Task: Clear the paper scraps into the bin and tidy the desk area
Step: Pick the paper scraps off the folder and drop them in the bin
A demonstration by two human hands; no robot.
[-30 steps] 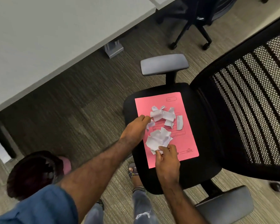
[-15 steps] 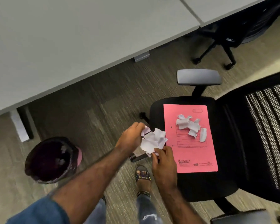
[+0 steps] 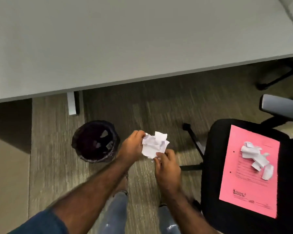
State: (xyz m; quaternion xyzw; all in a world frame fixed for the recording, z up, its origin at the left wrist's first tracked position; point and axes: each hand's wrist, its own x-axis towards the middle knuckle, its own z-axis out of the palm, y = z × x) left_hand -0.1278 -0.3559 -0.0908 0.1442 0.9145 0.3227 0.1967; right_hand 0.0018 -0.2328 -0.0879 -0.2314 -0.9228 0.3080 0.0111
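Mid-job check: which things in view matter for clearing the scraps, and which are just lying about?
Part of the job:
- paper wad held between left hand and right hand
- bin, some scraps already inside
- loose scraps on the pink folder

Just there:
- office chair under the folder
- desk
- second chair's base, far right

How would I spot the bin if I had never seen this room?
Find the big grey desk and look at the floor just below its edge. The bin stands there, left of both hands: round, dark, black-lined, with a few paper scraps inside, the only open container around.
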